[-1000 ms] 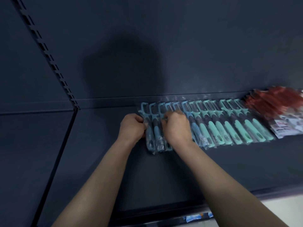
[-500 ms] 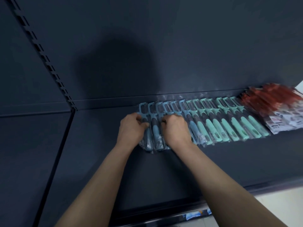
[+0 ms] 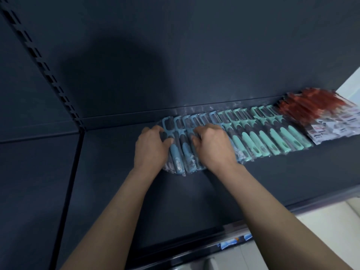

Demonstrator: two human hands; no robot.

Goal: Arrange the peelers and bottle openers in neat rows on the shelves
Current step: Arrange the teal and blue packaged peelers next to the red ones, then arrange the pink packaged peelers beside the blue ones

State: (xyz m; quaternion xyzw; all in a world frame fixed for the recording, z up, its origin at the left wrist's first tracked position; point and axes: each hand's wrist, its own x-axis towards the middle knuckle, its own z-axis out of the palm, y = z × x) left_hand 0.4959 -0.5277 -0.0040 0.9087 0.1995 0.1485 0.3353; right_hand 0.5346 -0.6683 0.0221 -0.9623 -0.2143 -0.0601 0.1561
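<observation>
A row of plastic-wrapped peelers lies side by side along the back of the dark shelf. The blue peelers form its left end and the mint-green peelers continue to the right. My left hand rests curled on the leftmost blue peeler, fingers pressing its handle. My right hand lies curled over blue peelers a little further right and hides their handles. Red-packaged items, perhaps bottle openers, are stacked at the far right.
The shelf's back panel rises behind the row. A slotted upright and a divider bound the shelf on the left. The shelf's front edge carries a price strip. Pale floor shows at the lower right.
Both hands have stayed on the blue peelers, with small finger shifts. The view has drifted slightly, so the row sits a little higher and further left in frame.
</observation>
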